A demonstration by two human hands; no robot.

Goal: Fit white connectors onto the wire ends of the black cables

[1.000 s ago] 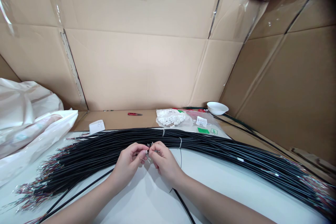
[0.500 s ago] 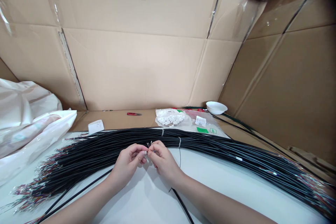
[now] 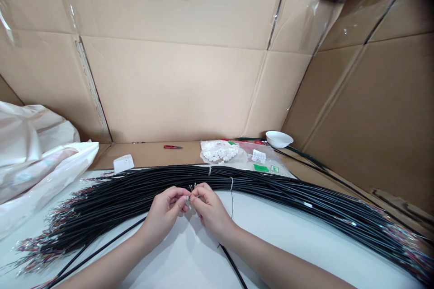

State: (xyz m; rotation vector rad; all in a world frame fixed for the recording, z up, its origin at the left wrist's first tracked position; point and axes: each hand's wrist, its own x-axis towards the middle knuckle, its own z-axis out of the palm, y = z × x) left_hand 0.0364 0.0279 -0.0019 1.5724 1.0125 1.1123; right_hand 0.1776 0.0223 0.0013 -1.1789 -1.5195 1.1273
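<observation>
My left hand [image 3: 167,208] pinches a small white connector housing [image 3: 187,198] between thumb and fingertips. Close against it, my right hand [image 3: 209,210] is closed on thin wires [image 3: 192,187], whose ends stick up above the fingers. The fingers hide most of both pieces, and whether a wire sits inside the housing cannot be seen. A black cable [image 3: 233,266] runs out from beneath my right forearm toward the front edge. Just behind both hands lies a thick bundle of black cables [image 3: 145,189] with bare coloured wire ends.
Behind the bundle, a plastic bag with white connectors [image 3: 220,155] lies beside labelled bags [image 3: 259,157] and a white bowl [image 3: 279,138]. Red-handled snips [image 3: 172,147] rest near the cardboard wall [image 3: 176,90]. White plastic sheeting [image 3: 40,149] is piled at left.
My right hand has shifted very slightly left at the connector, and the cable under the right forearm has moved a little left. Both hands keep their pinch.
</observation>
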